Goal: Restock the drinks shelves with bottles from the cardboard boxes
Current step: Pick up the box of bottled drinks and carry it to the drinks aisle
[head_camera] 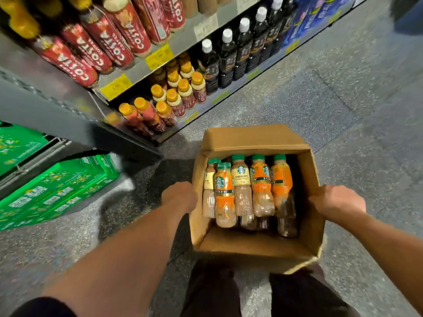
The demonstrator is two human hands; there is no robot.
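An open cardboard box hangs in front of me above the floor, held from both sides. My left hand grips its left wall and my right hand grips its right wall. Inside lie several green-capped coffee bottles, some with orange labels, some with cream labels. The drinks shelves stand ahead to the left. Their bottom shelf carries orange-capped small bottles and tall dark bottles with white caps.
Red Costa bottles fill the upper shelf. Green drink cartons are stacked low at the left beside a dark shelf end panel. Speckled grey floor stretches along the aisle to the right. My dark-trousered legs are below the box.
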